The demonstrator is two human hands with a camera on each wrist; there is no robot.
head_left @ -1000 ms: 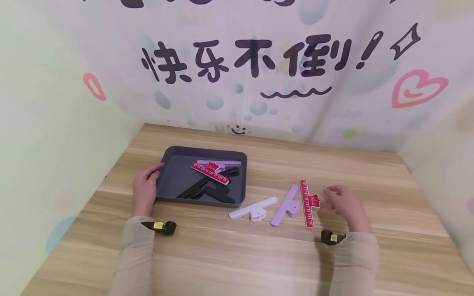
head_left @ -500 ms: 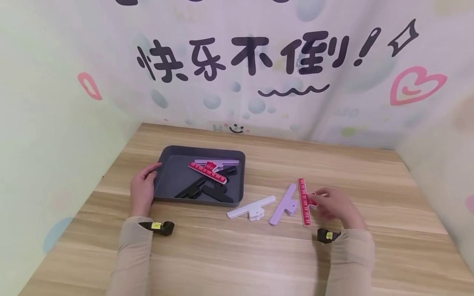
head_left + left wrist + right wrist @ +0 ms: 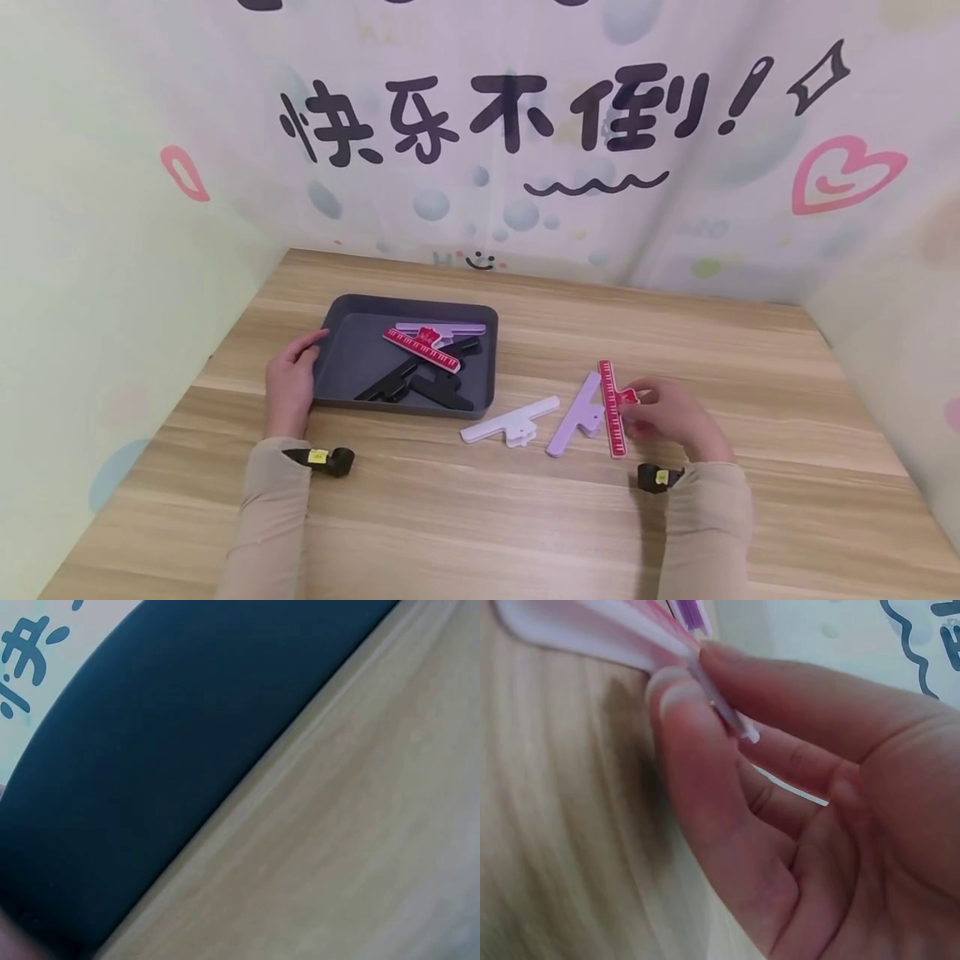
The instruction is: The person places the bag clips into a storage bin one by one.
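In the head view my right hand [image 3: 671, 414] pinches the handle of a red clip [image 3: 612, 410] printed with white piano keys. The right wrist view shows thumb and finger on the clip's pale handle [image 3: 724, 705]. Just left of it lie a lilac clip [image 3: 574, 417] and a white clip [image 3: 512, 421] on the table. My left hand [image 3: 289, 379] holds the left rim of a dark grey tray [image 3: 352, 406]; its exact finger placement is partly hidden. The left wrist view is mostly filled by the tray's outer wall [image 3: 165, 735].
Inside the tray lie another red clip [image 3: 420, 348], another lilac clip [image 3: 441, 328] and black clips [image 3: 444, 390]. The wooden table [image 3: 480, 517] meets a printed cloth backdrop [image 3: 480, 217] behind and at both sides.
My right hand has moved left onto the red clip's handle and taken hold of it. The clip has shifted slightly left towards the lilac one. My left hand stays at the tray.
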